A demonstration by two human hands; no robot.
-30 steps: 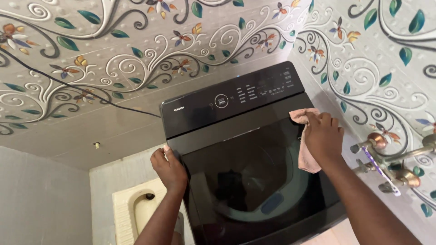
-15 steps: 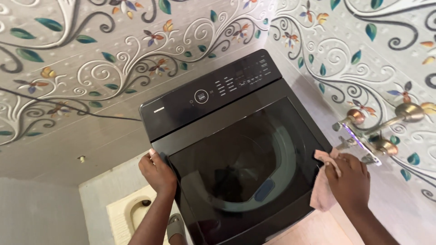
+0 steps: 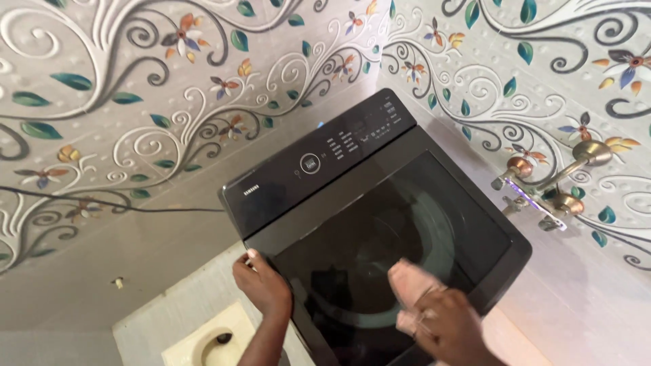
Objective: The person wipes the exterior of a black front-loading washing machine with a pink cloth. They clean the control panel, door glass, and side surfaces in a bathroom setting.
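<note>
floral tiled wall (image 3: pixel 169 102), one washing machine (image 3: pixel 380 203), two hands (image 3: pixel 261 285), one pink cloth (image 3: pixel 409 281)

A black control panel (image 3: pixel 325 159) spans the washing machine's back edge, centre frame, with a small round display (image 3: pixel 310 163) and white label rows (image 3: pixel 359 135).

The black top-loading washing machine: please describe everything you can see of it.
The black top-loading washing machine stands in a corner between two flower-patterned tiled walls, seen from above. Its glossy dark glass lid is closed, and the round drum shows faintly through it. Behind the lid lies a control panel with a round button and small pale markings. The left hand grips the machine's left edge. The right hand presses a pink cloth onto the lid near the front. Metal taps project from the wall on the right.
</note>
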